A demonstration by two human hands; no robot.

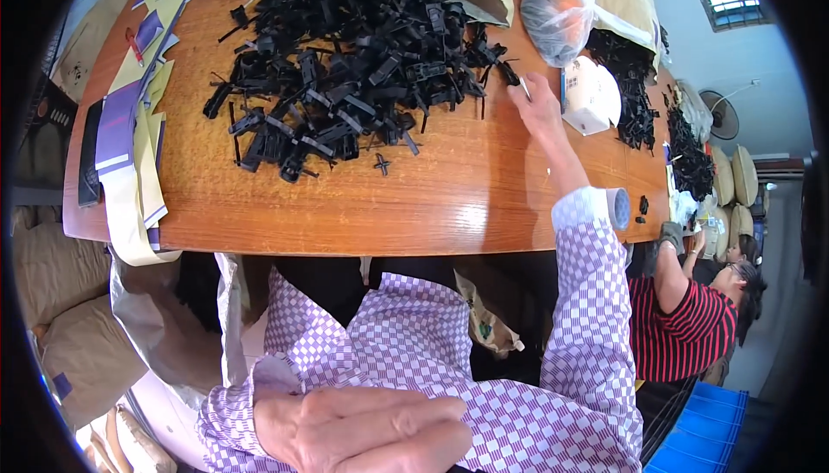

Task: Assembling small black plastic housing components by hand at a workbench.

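Observation:
My right hand reaches over the table to the right edge of a big heap of black plastic parts. Its fingers are pinched together at one black plastic part, and a small whitish bit shows by the fingertips. Low in the picture, close to the camera, my left hand is held before my body with its fingers together and bent. Whatever that hand may hold is hidden behind the fingers. A small cross-shaped black piece lies alone in front of the heap.
Right of my hand stand a white box, a knotted clear bag and a tape roll. Purple and yellow paper strips cover the table's left edge. A co-worker in a striped shirt sits at right. Sacks stand left.

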